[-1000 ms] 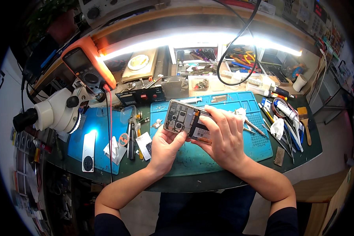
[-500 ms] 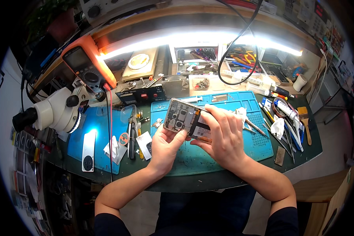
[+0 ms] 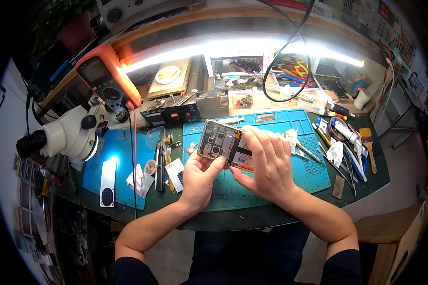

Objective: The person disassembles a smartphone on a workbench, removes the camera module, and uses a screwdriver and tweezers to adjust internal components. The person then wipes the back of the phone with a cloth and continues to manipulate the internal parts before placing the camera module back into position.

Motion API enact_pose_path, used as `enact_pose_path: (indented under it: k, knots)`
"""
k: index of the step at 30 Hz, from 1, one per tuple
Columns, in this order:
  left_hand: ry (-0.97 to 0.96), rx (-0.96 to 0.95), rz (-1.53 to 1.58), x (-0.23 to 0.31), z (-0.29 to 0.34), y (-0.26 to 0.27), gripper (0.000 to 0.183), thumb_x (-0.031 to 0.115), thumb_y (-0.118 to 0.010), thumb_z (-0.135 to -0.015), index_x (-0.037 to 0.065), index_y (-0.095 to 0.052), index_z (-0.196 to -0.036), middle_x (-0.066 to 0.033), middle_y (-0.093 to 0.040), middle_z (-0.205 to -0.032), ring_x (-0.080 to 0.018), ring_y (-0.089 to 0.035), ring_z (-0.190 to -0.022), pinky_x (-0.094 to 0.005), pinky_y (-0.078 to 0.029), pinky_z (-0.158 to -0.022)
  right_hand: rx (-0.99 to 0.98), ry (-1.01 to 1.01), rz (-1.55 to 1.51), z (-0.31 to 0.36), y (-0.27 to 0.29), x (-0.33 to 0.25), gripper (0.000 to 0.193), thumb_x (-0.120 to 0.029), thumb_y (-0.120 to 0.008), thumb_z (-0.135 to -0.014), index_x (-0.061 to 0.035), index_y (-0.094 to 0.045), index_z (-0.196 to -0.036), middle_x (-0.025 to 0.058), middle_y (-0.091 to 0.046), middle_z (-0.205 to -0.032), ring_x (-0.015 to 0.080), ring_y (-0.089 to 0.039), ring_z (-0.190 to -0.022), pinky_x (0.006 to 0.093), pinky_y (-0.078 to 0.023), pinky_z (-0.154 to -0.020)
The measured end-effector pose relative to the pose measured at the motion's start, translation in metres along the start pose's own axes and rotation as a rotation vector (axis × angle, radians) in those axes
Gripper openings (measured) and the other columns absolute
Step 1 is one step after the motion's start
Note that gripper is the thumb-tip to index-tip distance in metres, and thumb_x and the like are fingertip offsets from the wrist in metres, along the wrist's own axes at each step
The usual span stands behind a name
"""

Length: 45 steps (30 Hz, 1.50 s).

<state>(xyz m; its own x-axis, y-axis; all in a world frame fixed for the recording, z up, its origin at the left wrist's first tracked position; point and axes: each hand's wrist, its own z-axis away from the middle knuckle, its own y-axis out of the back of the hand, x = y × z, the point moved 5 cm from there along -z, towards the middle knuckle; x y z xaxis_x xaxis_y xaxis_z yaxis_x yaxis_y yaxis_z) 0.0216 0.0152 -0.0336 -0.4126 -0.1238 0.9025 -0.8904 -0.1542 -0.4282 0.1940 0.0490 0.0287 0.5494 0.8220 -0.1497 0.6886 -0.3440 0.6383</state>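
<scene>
2 hands (image 3: 199,178), fingers (image 3: 264,147) gripping opened phone (image 3: 218,145)

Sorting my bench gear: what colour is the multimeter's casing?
Orange casing on the multimeter, clearest in the head view, upper left.

Your dark green table (image 3: 375,183) carries a blue work mat (image 3: 314,175), a white microscope (image 3: 71,135), an orange multimeter (image 3: 107,78), scattered screwdrivers (image 3: 309,153) and tweezers (image 3: 159,164).

A long bright strip light (image 3: 233,47) shone under a wooden shelf (image 3: 252,19) at the far side, above a dark green workbench (image 3: 271,221), and a wooden cabinet (image 3: 390,237) stood near right.
</scene>
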Motion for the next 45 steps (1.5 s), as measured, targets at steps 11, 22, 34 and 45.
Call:
enact_pose_path:
  k: [11,22,34,45]
  knots:
    - [0.001,0.006,0.001,0.008,-0.001,-0.007,0.031,0.008,-0.069,-0.101,-0.002,-0.060,-0.128,-0.0109,-0.070,-0.122,-0.0155,-0.068,-0.110,-0.0339,-0.054,-0.099,0.012,-0.015,-0.053,-0.001,-0.002,0.004,0.079,-0.031,-0.087,-0.073,-0.0057,-0.057,-0.141,0.0120,-0.061,-0.137,0.0283,-0.059,-0.118,0.0449,-0.042,-0.098]
    - [-0.257,-0.003,-0.224,0.061,-0.029,-0.018,0.041,0.022,-0.063,-0.107,-0.001,-0.054,-0.140,-0.0113,-0.064,-0.125,-0.0167,-0.063,-0.115,-0.0331,-0.054,-0.100,-0.464,-0.917,-1.610,0.002,-0.012,0.049,0.052,-0.041,-0.054,-0.110,-0.0079,-0.041,-0.148,0.0189,-0.063,-0.138,0.0274,-0.066,-0.124,0.0359,-0.056,-0.094]
    - [-0.141,-0.065,-0.301,0.034,-0.031,-0.005,0.058,0.028,-0.059,-0.109,0.000,-0.037,-0.156,-0.0152,-0.054,-0.143,-0.0208,-0.056,-0.130,-0.0376,-0.049,-0.108,-0.615,-0.992,-1.748,0.006,-0.019,0.040,0.060,-0.047,-0.043,-0.112,-0.0037,-0.042,-0.154,0.0202,-0.058,-0.146,0.0329,-0.065,-0.126,0.0388,-0.060,-0.093]
    - [0.019,-0.084,-0.201,0.027,-0.035,0.005,0.053,0.022,-0.058,-0.110,-0.002,-0.039,-0.153,-0.0155,-0.059,-0.139,-0.0233,-0.060,-0.127,-0.0380,-0.051,-0.106,-0.561,-1.011,-1.787,0.012,-0.024,0.045,0.064,-0.048,-0.036,-0.113,-0.0030,-0.039,-0.158,0.0269,-0.053,-0.150,0.0381,-0.062,-0.130,0.0454,-0.058,-0.099]
